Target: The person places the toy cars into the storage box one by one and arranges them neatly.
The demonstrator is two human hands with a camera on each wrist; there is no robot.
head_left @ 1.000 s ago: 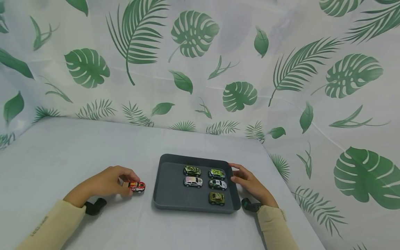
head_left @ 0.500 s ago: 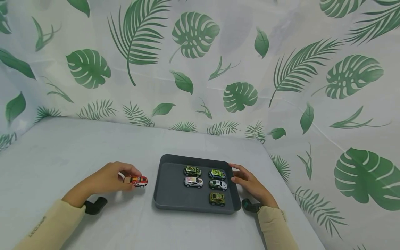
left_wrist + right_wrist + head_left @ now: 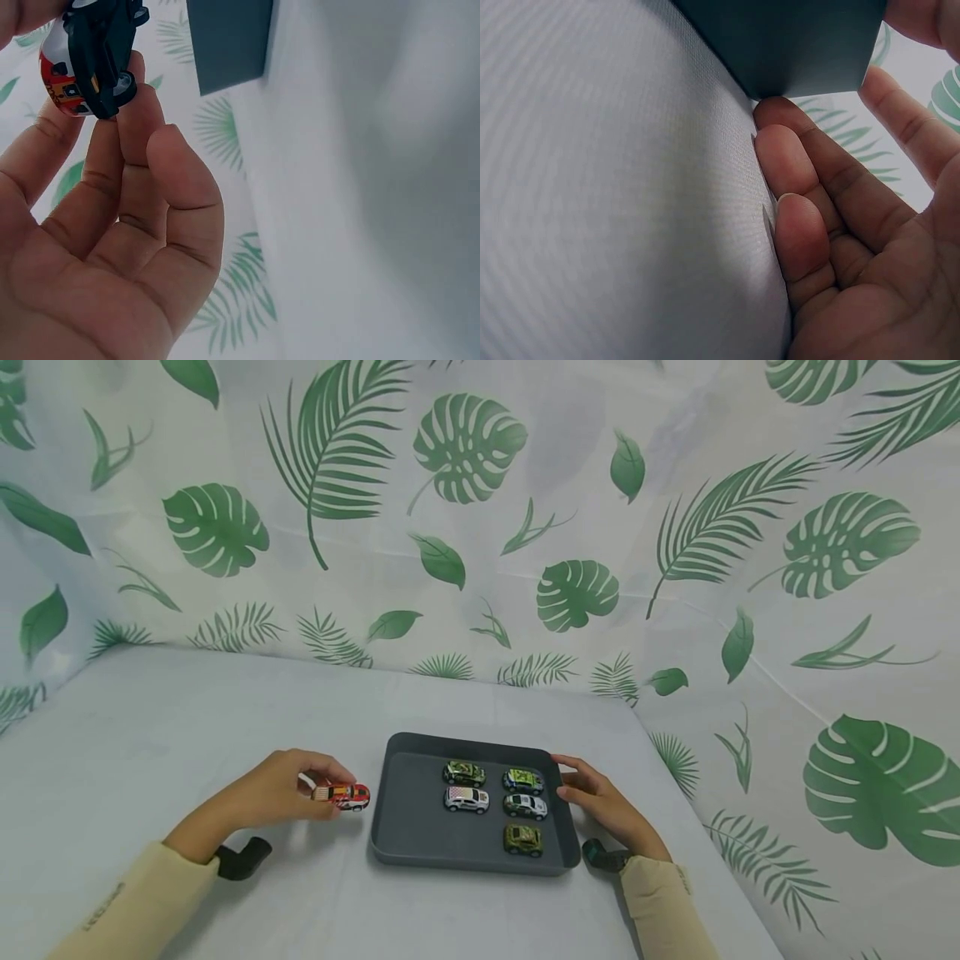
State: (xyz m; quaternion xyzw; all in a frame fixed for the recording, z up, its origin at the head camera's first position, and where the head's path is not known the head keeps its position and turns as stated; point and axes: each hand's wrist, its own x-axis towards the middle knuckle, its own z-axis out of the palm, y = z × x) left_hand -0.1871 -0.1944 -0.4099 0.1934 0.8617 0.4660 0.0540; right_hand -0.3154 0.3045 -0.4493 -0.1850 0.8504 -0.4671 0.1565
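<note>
My left hand (image 3: 281,789) pinches a red, white and orange toy car (image 3: 351,797) between thumb and fingers, just left of the grey tray (image 3: 420,847). The left wrist view shows the dark underside and wheels of this toy car (image 3: 101,56), raised off the table. My right hand (image 3: 600,802) rests against the tray's right wall; its thumb and index finger are at the rim, and other fingers (image 3: 802,232) lie low by the table. Inside the tray, toy cars stand in two columns: a camouflage one (image 3: 463,773) and a white one (image 3: 467,799) form the left column.
The right column has a lime-green toy car (image 3: 522,780), a white-and-green one (image 3: 525,807) and an olive one (image 3: 522,840). A white cloth covers the table (image 3: 225,710). Leaf-patterned fabric (image 3: 495,552) hangs behind and to the right.
My left hand has lifted the red toy car off the table and carried it right, close to the tray's left wall. The right hand has stayed at the tray.
</note>
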